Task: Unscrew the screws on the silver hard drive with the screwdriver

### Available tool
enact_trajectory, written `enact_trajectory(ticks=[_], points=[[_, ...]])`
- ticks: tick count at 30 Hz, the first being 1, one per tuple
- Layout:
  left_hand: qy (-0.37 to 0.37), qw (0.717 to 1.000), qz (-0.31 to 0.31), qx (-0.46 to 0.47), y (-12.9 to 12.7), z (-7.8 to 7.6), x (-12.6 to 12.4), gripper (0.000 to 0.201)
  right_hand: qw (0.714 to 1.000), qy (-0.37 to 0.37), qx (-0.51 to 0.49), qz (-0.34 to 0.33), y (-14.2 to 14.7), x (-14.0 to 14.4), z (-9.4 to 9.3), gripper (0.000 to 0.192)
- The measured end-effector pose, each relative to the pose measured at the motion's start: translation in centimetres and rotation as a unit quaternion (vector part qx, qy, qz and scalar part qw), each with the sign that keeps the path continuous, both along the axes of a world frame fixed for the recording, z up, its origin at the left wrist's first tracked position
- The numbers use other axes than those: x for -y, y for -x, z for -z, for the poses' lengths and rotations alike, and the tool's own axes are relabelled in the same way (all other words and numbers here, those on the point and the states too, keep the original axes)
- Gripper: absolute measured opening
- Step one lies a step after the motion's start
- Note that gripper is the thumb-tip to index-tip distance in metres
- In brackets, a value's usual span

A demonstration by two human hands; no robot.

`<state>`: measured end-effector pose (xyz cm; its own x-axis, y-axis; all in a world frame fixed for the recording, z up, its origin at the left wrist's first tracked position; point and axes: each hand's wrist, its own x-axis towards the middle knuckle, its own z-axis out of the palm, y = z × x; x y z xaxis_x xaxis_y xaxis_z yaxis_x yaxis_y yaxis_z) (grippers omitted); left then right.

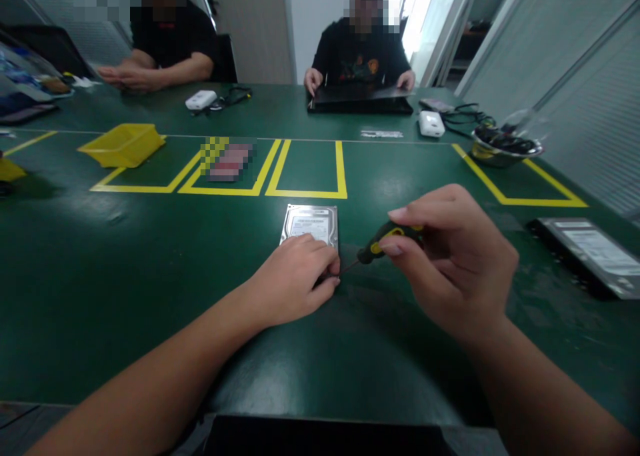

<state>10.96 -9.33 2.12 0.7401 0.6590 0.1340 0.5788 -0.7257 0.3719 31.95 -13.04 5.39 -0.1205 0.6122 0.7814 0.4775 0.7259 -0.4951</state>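
Note:
A silver hard drive (311,224) lies flat on the green table (100,276) in front of me. My left hand (295,276) rests on the drive's near end, fingers pressed on its near right corner. My right hand (450,256) grips a small screwdriver (385,241) with a black and yellow handle. Its thin shaft points left and down toward that corner, close to my left fingertips.
Yellow tape boxes (307,193) mark the table beyond the drive. A yellow bin (123,144) sits at the left, a metal bowl (505,151) of parts at the right, another drive (587,253) at the right edge. Two people sit across, one with hands on a laptop (360,101).

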Motion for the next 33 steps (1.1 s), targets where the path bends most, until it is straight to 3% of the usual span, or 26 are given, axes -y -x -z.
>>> enact_trajectory(ticks=[7, 14, 19, 28, 33], points=[[-0.002, 1.0, 0.0, 0.0, 0.1, 0.0, 0.1, 0.007, 0.998, 0.049, 0.006, -0.03, 0.3, -0.1, -1.0, 0.036], [-0.015, 1.0, -0.005, 0.017, 0.2, 0.1, 0.1, 0.007, 0.996, 0.068, 0.02, -0.063, 1.1, -0.1, -2.2, 0.019], [-0.017, 1.0, -0.004, 0.015, 0.2, 0.2, 0.0, 0.007, 0.998, 0.04, 0.035, -0.026, 1.2, -0.3, -2.6, 0.007], [-0.019, 1.0, -0.003, 0.011, 0.2, 0.0, 0.1, 0.006, 0.992, 0.077, 0.087, -0.053, 0.5, 0.3, -4.0, 0.026], [-0.031, 0.999, -0.006, 0.023, 0.3, 0.3, 0.1, 0.008, 0.993, 0.059, 0.098, -0.043, 0.7, 0.3, -4.1, 0.015]])
